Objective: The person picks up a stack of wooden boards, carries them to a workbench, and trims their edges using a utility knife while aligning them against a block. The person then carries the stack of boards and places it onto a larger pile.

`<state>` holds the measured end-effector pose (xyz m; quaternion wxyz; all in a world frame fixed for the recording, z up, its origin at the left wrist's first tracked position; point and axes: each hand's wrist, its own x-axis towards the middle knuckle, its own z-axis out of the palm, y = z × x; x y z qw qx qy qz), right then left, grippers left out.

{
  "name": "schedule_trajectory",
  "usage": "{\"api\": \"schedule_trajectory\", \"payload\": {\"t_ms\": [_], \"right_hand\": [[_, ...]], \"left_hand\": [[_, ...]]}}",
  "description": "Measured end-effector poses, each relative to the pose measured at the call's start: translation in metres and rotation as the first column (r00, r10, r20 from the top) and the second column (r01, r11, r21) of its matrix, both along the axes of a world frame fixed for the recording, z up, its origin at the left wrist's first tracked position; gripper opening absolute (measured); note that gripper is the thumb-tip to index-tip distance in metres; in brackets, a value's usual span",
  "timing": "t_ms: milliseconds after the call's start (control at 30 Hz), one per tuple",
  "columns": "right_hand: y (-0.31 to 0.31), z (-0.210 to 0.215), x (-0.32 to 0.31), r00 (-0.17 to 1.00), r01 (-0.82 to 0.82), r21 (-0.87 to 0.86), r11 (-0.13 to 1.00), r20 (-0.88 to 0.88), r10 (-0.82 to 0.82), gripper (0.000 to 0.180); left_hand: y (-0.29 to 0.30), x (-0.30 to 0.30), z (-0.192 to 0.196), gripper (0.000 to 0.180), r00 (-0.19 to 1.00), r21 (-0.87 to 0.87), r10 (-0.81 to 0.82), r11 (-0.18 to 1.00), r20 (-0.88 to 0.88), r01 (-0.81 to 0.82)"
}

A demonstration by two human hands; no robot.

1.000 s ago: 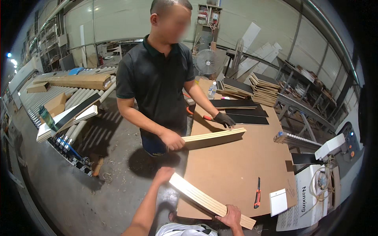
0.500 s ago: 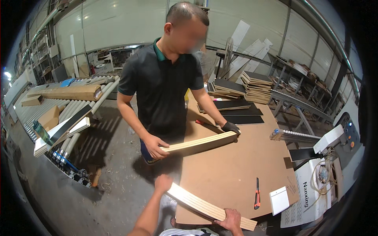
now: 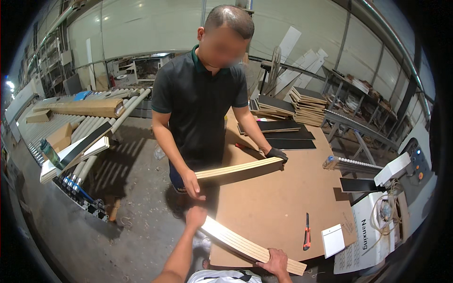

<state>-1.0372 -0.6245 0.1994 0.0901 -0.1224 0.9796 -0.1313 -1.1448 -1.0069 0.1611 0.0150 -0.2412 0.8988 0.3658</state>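
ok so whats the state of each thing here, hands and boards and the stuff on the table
left hand: gripping the far end of the near stack of strips
right hand: gripping its near end
near stack of strips: held over the table's edge
far stack of strips: held at both ends by the co-worker
utility knife: lying flat on the brown tabletop
white card: lying flat near the tabletop's edge

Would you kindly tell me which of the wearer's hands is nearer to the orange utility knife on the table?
Right. The right hand grips the strip stack's near end, just left of the knife; the left hand holds the far end, farther off.
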Motion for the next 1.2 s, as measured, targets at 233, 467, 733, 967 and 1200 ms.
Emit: {"api": "schedule_trajectory", "payload": {"t_ms": [233, 467, 733, 967, 1200], "right_hand": [[-0.005, 0.012, 0.001, 0.998, 0.060, 0.024, 0.998, -0.024, -0.059, 0.064], [-0.004, 0.008, 0.003, 1.000, 0.007, -0.015, 1.000, -0.021, -0.007, 0.065], [-0.004, 0.005, 0.006, 0.999, 0.034, -0.004, 0.999, -0.042, -0.034, 0.067], [-0.002, 0.002, 0.002, 0.998, 0.013, -0.006, 1.000, -0.056, -0.013, 0.067], [-0.005, 0.010, 0.003, 1.000, 0.002, -0.004, 1.000, -0.022, -0.002, 0.060]], "left_hand": [[0.004, 0.000, 0.009, 0.037, 0.997, -0.034, -0.012, 0.999, -0.072, 0.009], [0.001, 0.004, -0.001, 0.033, 0.996, 0.023, 0.067, 0.998, -0.052, -0.066], [0.000, 0.005, 0.009, 0.037, 0.999, 0.011, -0.012, 1.000, -0.040, 0.012], [0.001, 0.003, 0.015, 0.037, 1.000, 0.025, 0.008, 1.000, -0.018, -0.007], [-0.001, 0.004, 0.001, 0.035, 1.000, 0.042, 0.024, 0.999, -0.012, -0.023]]}}
